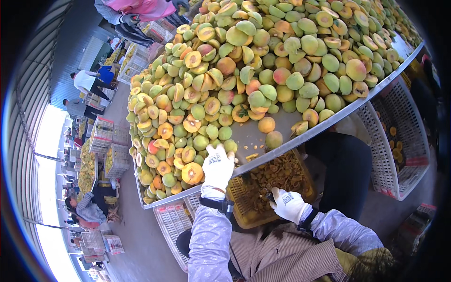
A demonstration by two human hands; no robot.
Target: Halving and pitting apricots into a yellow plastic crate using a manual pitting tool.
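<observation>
A big heap of green-yellow peaches [192, 94], many cut in halves with orange flesh showing, covers the metal table [253, 134]. My left hand [218, 165], in a white glove, reaches over the near rim with its fingers apart against fruit at the heap's edge. It is nearest to a small green peach [230, 145]; whether it grips one is not plain. My right hand [289, 205], also gloved in white, is closed on a small dark tool [270, 197] above a yellow crate [249, 218]. Brown pits and scraps [277, 176] lie in that crate.
The table's raised metal rim [324, 124] runs between me and the heap. White plastic crates stand at right [399, 141] and below the left corner [171, 225]. A person in pink [141, 9] works across the table. Stacked crates [101, 134] and other people are farther left.
</observation>
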